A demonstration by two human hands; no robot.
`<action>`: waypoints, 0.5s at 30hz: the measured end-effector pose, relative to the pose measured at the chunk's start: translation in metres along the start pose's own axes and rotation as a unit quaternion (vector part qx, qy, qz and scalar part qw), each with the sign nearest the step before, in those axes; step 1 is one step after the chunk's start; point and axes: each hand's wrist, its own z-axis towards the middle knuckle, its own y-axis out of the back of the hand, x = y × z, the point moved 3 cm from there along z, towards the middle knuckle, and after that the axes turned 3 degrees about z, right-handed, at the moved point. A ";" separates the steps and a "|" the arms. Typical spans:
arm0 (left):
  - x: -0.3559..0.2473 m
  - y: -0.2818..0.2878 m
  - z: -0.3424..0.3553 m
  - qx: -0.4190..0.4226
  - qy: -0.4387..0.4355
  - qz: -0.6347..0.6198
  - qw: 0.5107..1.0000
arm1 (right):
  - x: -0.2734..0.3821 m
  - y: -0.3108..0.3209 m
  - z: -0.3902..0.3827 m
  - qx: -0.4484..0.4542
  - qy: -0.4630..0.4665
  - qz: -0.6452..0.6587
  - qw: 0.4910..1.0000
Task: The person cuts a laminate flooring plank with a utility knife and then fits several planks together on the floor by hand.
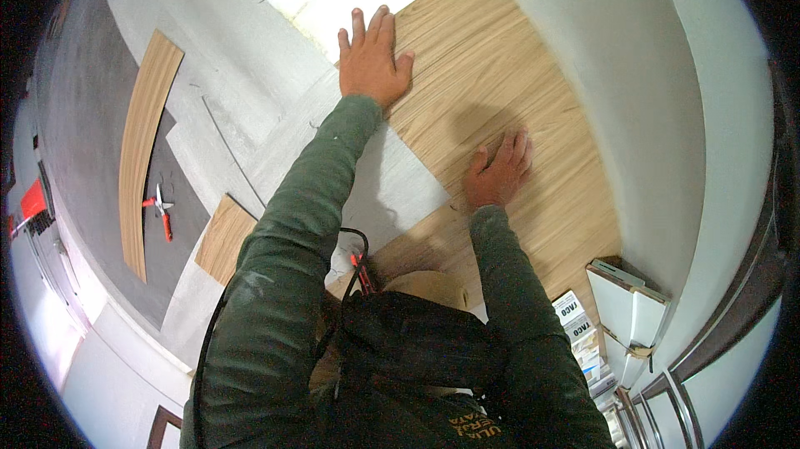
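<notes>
We press both hands flat on the wood-look floor planks [500,74] that already cover the stretch of floor along the curved white wall [633,116]. Our left hand [371,53] lies at the far edge of the laid planks, fingers spread and open, palm down, right where the wood meets the bare grey underlay [250,74]. Our right hand [498,174] rests flat nearer to us on the same laid surface, fingers open too, gripping nothing.

As far as we can judge, a good part of the flooring by the wall is down, while the wide area to our left is not yet covered: the grey underlay and a darker strip of floor [83,99] show there. A long loose plank [143,149] lies on that side, well apart from our hands, and a short cut piece [223,236] sits nearer our left sleeve. A pair of red-handled snips [161,209] lies just beside the long plank. Opened cartons [621,307] stand at our right by the wall.
</notes>
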 end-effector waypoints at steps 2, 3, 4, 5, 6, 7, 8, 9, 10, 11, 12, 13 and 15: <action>0.001 0.002 0.000 0.003 0.006 0.004 1.000 | 0.002 0.003 0.003 0.027 -0.011 0.001 1.000; 0.001 0.006 -0.003 0.005 0.003 0.011 1.000 | 0.000 0.002 0.002 0.031 -0.010 0.002 0.999; -0.001 0.006 -0.001 0.005 0.002 0.013 1.000 | -0.001 -0.002 0.001 0.037 -0.008 0.002 0.999; -0.001 0.004 0.003 0.004 0.003 0.015 1.000 | -0.001 -0.004 0.001 0.043 -0.003 0.003 0.999; 0.003 0.004 0.000 0.007 0.009 0.024 1.000 | 0.000 -0.005 0.000 0.024 0.003 -0.006 1.000; 0.002 0.005 -0.001 0.002 0.006 0.038 0.999 | 0.000 -0.007 0.000 0.005 0.011 -0.009 1.000; -0.002 0.003 0.001 0.005 0.008 0.035 0.999 | 0.000 -0.007 -0.001 -0.013 0.020 -0.013 1.000; -0.002 0.003 0.000 0.007 0.014 0.039 0.999 | 0.004 -0.007 -0.004 0.008 0.004 -0.013 1.000; -0.002 0.000 -0.002 -0.004 0.012 0.043 0.999 | 0.009 -0.003 0.002 0.023 -0.008 -0.014 1.000; 0.001 -0.002 -0.003 -0.015 0.010 0.048 0.999 | 0.013 -0.003 0.005 0.039 -0.019 -0.015 0.999; 0.000 -0.003 -0.002 -0.012 0.010 0.044 0.999 | 0.013 -0.002 0.005 0.030 -0.021 -0.012 0.999; -0.001 -0.002 -0.001 -0.008 0.011 0.039 0.999 | 0.012 -0.001 0.005 0.023 -0.022 -0.011 0.999; 0.002 0.001 -0.001 0.000 0.014 0.033 0.999 | 0.013 -0.001 0.004 0.009 -0.012 -0.004 1.000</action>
